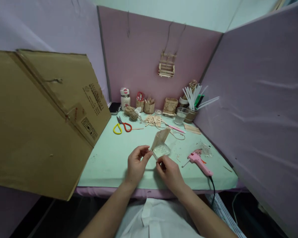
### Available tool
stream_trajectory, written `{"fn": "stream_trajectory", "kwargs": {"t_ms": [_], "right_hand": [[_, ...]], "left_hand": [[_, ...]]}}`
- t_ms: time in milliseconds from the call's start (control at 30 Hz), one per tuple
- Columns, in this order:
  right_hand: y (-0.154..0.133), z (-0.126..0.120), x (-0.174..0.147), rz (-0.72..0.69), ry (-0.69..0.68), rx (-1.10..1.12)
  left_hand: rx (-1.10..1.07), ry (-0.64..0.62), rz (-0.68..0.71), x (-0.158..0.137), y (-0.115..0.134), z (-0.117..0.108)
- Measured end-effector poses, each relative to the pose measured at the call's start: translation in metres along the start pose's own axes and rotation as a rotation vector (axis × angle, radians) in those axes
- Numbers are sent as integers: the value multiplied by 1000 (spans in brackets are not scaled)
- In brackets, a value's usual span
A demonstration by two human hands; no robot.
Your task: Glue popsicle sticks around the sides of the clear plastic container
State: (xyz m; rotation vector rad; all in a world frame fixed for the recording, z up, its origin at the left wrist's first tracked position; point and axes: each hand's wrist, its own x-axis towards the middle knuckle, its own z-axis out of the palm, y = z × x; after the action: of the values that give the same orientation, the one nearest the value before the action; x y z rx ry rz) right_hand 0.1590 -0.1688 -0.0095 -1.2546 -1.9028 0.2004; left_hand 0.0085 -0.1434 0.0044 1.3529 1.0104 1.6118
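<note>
My left hand (137,162) and my right hand (171,172) are close together over the front of the table. Between their fingertips they pinch a narrow pale craft stick (154,154), one hand at each end. Just beyond it a small flat wooden panel (160,138) stands tilted. Whether the panel is joined to the stick cannot be made out. Behind the fingers lies a shiny, clear plastic piece (162,150). A pink glue gun (200,164) rests on the table to the right of my right hand, with its nozzle pointing left.
Scissors (122,125), a twine ball (131,113), loose wooden sticks (154,120) and a pink pen (176,129) lie farther back. A cup of water (180,116) and a pot of glue sticks (191,115) stand back right. A large cardboard sheet (52,115) leans at left.
</note>
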Motion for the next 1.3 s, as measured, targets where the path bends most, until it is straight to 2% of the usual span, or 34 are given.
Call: {"fn": "stream_trajectory", "kwargs": {"t_ms": [233, 400, 600, 667, 767, 867, 933, 1000, 1100, 1233, 1300], "right_hand": [[4, 8, 0, -88, 44, -146], [5, 11, -3, -138, 67, -174], [1, 6, -4, -116, 20, -148], [-1, -5, -4, -94, 29, -131], [3, -36, -3, -49, 135, -151], [27, -74, -5, 38, 288, -256], [55, -96, -10, 129, 310, -388], [86, -111, -19, 201, 238, -547], [119, -117, -31, 327, 84, -706], [126, -111, -32, 471, -152, -732], [123, -108, -28, 513, -209, -730]], "left_hand": [[-26, 54, -38, -2, -10, -2], [28, 30, -68, -3, -13, -4], [64, 27, -59, -4, -12, -5], [62, 43, -54, -4, -11, -6], [43, 69, -38, -3, -10, -7], [28, 93, -24, -4, -8, -8], [20, 106, -38, -5, -5, -8], [18, 112, -62, -9, -4, -9], [43, 105, -86, -17, -5, -13], [64, 95, -98, -24, -10, -20], [63, 90, -105, -25, -11, -22]]}}
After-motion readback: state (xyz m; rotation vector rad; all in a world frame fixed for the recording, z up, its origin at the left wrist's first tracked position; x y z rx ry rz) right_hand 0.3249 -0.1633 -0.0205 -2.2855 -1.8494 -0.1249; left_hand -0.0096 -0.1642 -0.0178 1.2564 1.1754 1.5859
